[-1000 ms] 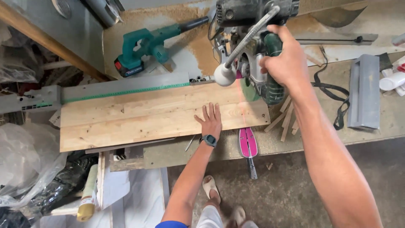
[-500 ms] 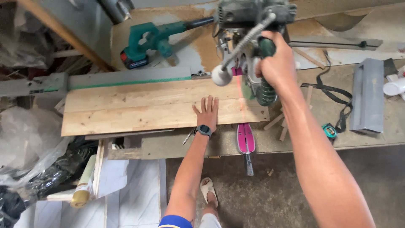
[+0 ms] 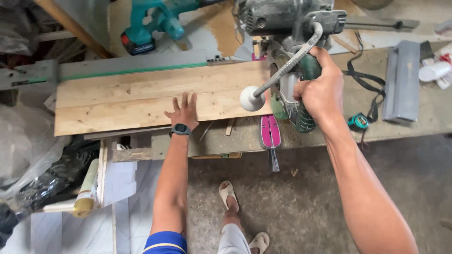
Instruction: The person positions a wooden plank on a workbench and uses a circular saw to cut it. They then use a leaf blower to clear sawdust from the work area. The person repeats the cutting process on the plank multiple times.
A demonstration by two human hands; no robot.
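Your wooden board [image 3: 141,96] lies flat along the surface [image 3: 329,127], its right end under the mitre saw [image 3: 282,28], whose blade is hidden behind the housing. Your left hand [image 3: 184,113] rests released, fingers spread, on the board's near edge. Your right hand [image 3: 320,91] is clenched around the saw's green handle [image 3: 305,120]. A tape measure [image 3: 359,121] sits near the surface's front edge.

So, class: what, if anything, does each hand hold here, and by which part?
The right hand grips the mitre saw by its green handle. The left hand holds nothing; it lies flat, fingers spread, on the wooden board.
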